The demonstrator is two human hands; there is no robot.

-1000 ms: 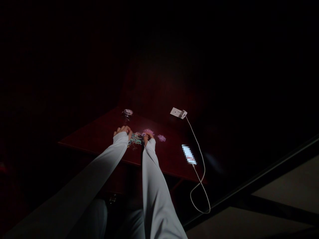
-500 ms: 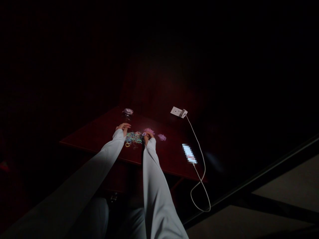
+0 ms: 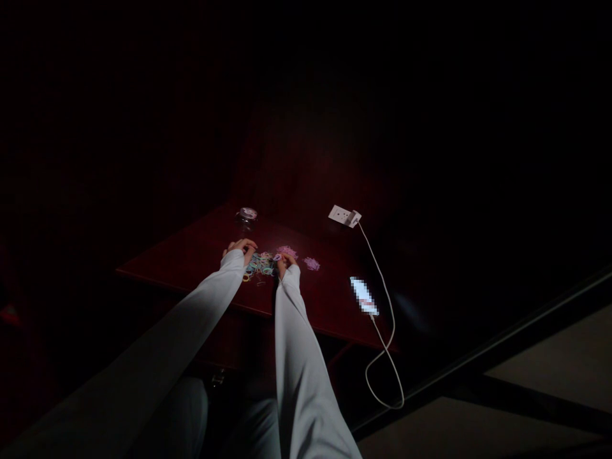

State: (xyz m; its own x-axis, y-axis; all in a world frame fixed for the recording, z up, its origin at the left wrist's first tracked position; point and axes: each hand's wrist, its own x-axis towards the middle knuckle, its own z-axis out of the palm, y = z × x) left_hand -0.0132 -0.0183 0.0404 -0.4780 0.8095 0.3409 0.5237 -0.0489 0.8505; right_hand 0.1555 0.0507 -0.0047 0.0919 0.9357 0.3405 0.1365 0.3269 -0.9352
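Note:
A loose pile of small multicoloured bands (image 3: 262, 264) lies on the dark red table (image 3: 176, 260). My left hand (image 3: 242, 247) is at the pile's left edge, its fingers bent together over the bands; what they pinch, if anything, is too small to make out. At the pile's right side my right hand (image 3: 287, 260) is closed on a purple band (image 3: 278, 257). Just beyond that hand is a pink heap of bands (image 3: 287, 250), and a smaller purple heap (image 3: 312, 263) lies to its right.
A clear jar with a pale lid (image 3: 247, 214) stands behind my left hand. To the right lies a lit phone (image 3: 364, 296), its white cable (image 3: 382, 274) running to a plug in a white socket plate (image 3: 342, 215). The surroundings are very dark.
My left hand has shifted slightly to the right, over the left part of the multicoloured pile. The right hand has hardly moved and keeps hold of the purple band.

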